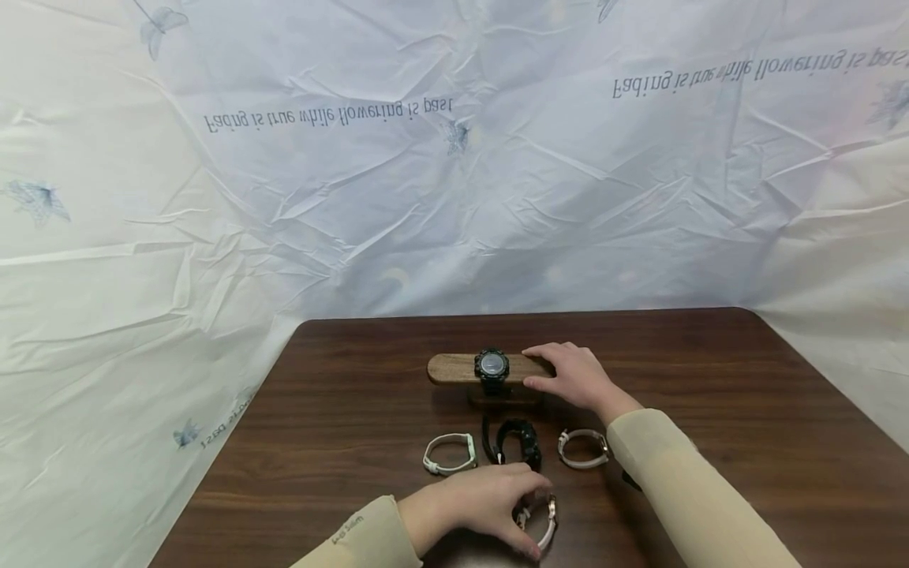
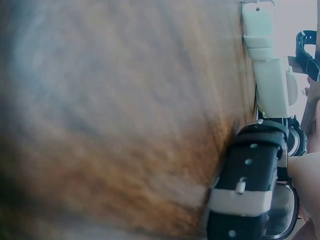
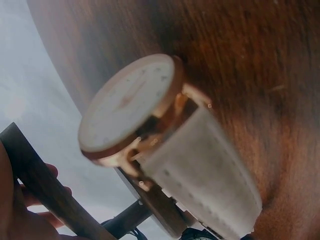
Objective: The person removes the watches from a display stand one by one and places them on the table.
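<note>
A wooden bar stand (image 1: pixel 454 368) at mid-table carries a black watch (image 1: pixel 491 367). My right hand (image 1: pixel 545 369) grips the bar's right end, fingers over the top and thumb at the front; the bar (image 3: pixel 40 175) also crosses the right wrist view. At the near edge my left hand (image 1: pixel 531 517) pinches a pale-strapped watch with a rose-gold case (image 1: pixel 547 527) against the table. Between the hands lie a white watch (image 1: pixel 449 454), a black watch (image 1: pixel 517 442) and a white, rose-gold-cased watch (image 1: pixel 582 448), whose face (image 3: pixel 130 105) shows close up.
The dark wooden table (image 1: pixel 710 379) is backed and flanked by a crinkled white printed sheet (image 1: pixel 454 197). In the blurred left wrist view, a black strap with a white loop (image 2: pixel 250 195) and a pale strap (image 2: pixel 267 65) lie on the wood.
</note>
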A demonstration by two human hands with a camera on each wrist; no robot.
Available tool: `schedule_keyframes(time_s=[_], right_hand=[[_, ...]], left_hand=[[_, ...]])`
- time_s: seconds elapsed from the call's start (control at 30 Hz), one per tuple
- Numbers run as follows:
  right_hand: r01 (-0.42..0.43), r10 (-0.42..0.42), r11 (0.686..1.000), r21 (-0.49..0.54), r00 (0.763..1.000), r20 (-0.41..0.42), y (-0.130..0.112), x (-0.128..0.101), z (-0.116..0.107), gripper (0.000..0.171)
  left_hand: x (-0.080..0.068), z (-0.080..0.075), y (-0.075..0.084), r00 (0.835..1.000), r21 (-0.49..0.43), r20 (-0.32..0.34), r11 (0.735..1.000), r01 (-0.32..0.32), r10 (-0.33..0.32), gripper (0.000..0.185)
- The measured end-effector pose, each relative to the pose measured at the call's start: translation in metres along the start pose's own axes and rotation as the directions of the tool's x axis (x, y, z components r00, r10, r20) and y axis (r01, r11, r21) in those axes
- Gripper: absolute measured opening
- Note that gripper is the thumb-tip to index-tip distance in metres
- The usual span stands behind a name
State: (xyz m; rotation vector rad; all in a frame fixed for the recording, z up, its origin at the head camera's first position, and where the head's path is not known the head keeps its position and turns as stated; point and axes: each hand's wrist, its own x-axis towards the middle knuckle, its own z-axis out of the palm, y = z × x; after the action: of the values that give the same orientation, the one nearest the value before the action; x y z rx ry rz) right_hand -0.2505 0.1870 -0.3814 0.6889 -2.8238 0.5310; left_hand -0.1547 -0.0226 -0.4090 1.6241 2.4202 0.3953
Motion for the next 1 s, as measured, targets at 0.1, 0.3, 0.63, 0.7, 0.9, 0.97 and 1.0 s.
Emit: schedule_keyframes(time_s=[0.1, 0.3, 0.63, 0.7, 0.9, 0.97, 1.0], right_hand=[[0.0, 0.0, 1.0, -0.001, 1.0, -0.001, 0.0007, 0.0003, 0.0004, 0.056], [-0.001, 0.001, 1.0, -0.006, 1.0, -0.005, 0.0013, 0.0004, 0.0001, 0.056], [0.001, -0.001, 1.0, 0.002, 1.0, -0.004, 0.002, 0.0004, 0.0008, 0.056], [0.0, 0.0, 1.0, 0.003, 1.0, -0.004, 0.0021, 0.0002, 0.0008, 0.056], [0.002, -0.002, 1.0, 0.003, 1.0, -0.005, 0.0018, 0.0001, 0.0007, 0.057], [0.003, -0.003, 1.0, 0.007, 1.0, -0.004, 0.0015, 0.0002, 0.0004, 0.056], [0.004, -0.004, 1.0, 0.007, 1.0, -0.003, 0.0012, 0.0002, 0.0004, 0.056]], left_hand=[[-0.0005, -0.0007, -0.0007, 0.999, 0.01, 0.05, 1.0, 0.007, -0.008, 0.068], [-0.0007, -0.0009, -0.002, 0.995, 0.027, 0.096, 1.0, -0.001, -0.001, 0.069], [0.0038, 0.0001, -0.0008, 0.993, 0.064, 0.116, 0.998, -0.015, 0.007, 0.059], [0.0038, 0.0004, 0.0, 0.995, 0.08, 0.097, 0.997, -0.017, 0.009, 0.058], [0.0009, 0.0007, -0.0004, 0.997, 0.057, 0.079, 0.998, -0.005, 0.0, 0.053], [0.0004, 0.0008, -0.0009, 0.997, 0.044, 0.076, 0.999, 0.0, -0.003, 0.053], [0.0003, 0.001, -0.0011, 0.997, 0.042, 0.074, 0.999, 0.001, -0.004, 0.053]])
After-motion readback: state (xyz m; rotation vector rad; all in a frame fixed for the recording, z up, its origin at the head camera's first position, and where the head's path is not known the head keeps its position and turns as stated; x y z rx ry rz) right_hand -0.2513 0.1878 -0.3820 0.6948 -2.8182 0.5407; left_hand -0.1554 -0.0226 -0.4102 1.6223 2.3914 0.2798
